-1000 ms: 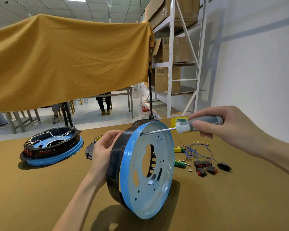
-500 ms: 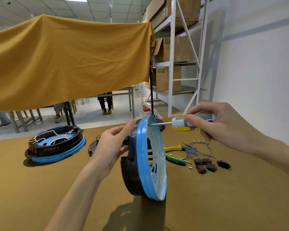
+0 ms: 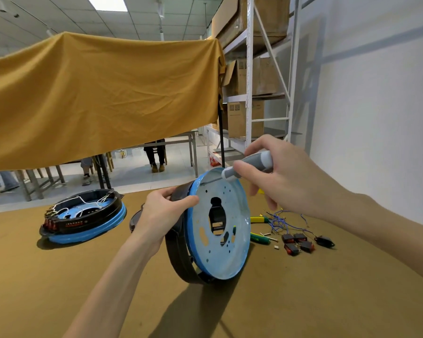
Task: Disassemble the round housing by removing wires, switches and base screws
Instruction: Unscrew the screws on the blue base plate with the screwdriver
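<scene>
A round housing (image 3: 227,250), black body with a blue metal base plate full of holes, stands on edge on the brown table, base facing me and to the right. My left hand (image 3: 164,215) grips its upper left rim, thumb on the blue edge. My right hand (image 3: 286,184) holds a grey-handled screwdriver (image 3: 252,164), its shaft angled down-left with the tip at the top left of the base plate. To the right lie loose blue wires (image 3: 279,220) and several black-and-red switches (image 3: 298,242).
A second round housing (image 3: 83,218), wires and red switches still inside, lies flat at the left. Green-and-yellow pliers (image 3: 259,228) lie behind the held housing, with small screws nearby. A black part (image 3: 134,220) sits behind my left hand. White wall and shelving stand to the right.
The housing turned so its base faces me more. My left hand shifted its grip on the rim. The screwdriver tilted downward, its tip now at the plate's upper left.
</scene>
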Motion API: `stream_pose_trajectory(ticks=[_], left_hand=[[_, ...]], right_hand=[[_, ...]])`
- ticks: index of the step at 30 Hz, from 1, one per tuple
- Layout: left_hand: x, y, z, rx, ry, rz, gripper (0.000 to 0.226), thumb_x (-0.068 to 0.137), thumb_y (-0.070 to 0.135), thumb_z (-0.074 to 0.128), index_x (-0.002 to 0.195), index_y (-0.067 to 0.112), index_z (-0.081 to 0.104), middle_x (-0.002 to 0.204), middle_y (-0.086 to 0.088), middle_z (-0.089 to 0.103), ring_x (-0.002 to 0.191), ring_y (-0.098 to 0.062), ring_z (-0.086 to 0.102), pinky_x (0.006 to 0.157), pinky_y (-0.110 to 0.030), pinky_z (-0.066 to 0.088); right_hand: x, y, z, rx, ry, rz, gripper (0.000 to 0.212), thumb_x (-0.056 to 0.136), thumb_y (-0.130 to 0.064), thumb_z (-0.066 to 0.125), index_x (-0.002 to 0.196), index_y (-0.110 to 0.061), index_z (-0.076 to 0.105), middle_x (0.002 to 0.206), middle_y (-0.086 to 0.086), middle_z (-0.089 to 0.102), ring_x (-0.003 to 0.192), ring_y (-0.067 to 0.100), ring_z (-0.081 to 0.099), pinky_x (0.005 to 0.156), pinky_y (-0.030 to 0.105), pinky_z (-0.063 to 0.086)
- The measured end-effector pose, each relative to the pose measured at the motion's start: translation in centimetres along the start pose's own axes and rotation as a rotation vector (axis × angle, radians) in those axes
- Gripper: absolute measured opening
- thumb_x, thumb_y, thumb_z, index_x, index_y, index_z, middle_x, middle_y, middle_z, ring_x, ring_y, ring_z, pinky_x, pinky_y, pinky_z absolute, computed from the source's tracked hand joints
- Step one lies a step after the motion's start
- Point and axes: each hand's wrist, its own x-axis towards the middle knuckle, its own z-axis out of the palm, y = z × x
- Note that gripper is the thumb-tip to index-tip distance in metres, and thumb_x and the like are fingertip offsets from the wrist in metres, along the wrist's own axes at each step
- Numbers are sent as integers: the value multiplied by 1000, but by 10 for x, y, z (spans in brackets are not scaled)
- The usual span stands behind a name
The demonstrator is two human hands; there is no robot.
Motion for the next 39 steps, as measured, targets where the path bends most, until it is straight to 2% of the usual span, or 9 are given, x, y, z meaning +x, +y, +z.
stream_pose_trajectory(ticks=[5,10,13,17,20,23,28,34,39], left_hand=[[4,-6,-1,22,0,35,26,84,20,81,101,31,65,83,13,77,73,-3,74,53,-13,54],[7,-9,-3,24,40,48,36,83,23,81,115,25,65,99,9,74,83,-6,72,53,-12,53],[9,-11,-2,32,24,52,28,84,23,81,108,26,65,88,14,77,79,-4,73,52,-11,52],[7,-10,0,12,-19,78,24,84,20,79,91,36,63,71,34,69,69,15,66,47,-7,48],[6,-10,0,-11,-9,98,27,84,19,79,88,38,61,68,36,68,67,17,65,47,-6,47],[6,-11,1,-14,-7,117,26,84,19,79,87,38,62,70,34,69,68,15,66,48,-7,48],[6,-12,1,-22,7,122,25,83,20,80,90,37,63,74,31,71,71,10,69,49,-10,50],[6,-12,1,-37,16,119,26,83,20,80,88,38,61,69,28,71,68,12,68,46,-10,49],[8,-11,1,-39,15,110,24,83,21,80,88,37,63,70,28,72,68,9,69,47,-10,50]], right_hand=[[5,0,-4,85,10,78,31,103,-45,51,95,-18,64,61,3,70,39,13,59,38,19,41],[9,12,-13,-5,-178,116,25,87,-12,72,105,-28,73,94,-16,68,80,0,65,64,13,46],[9,13,-11,61,-154,196,12,93,-31,70,104,-25,69,84,-8,70,53,2,58,49,13,43],[14,16,-11,-84,-128,176,46,101,-51,50,85,-15,74,60,3,72,31,4,44,37,10,34],[11,16,-14,-59,-108,81,11,88,-34,76,91,-24,75,72,-10,71,52,5,63,48,13,45],[10,22,-13,-25,-32,27,26,74,-19,89,93,-29,76,82,-16,71,75,1,68,57,11,48],[5,18,-7,-25,-113,187,36,96,-62,54,103,-28,64,64,1,74,38,17,61,37,22,45],[2,15,-10,-63,-38,-93,22,82,-15,81,100,-25,75,86,-13,70,77,2,66,63,13,48],[4,13,-6,-162,-43,96,42,91,-66,58,112,-29,60,73,-5,72,44,7,63,55,31,58]])
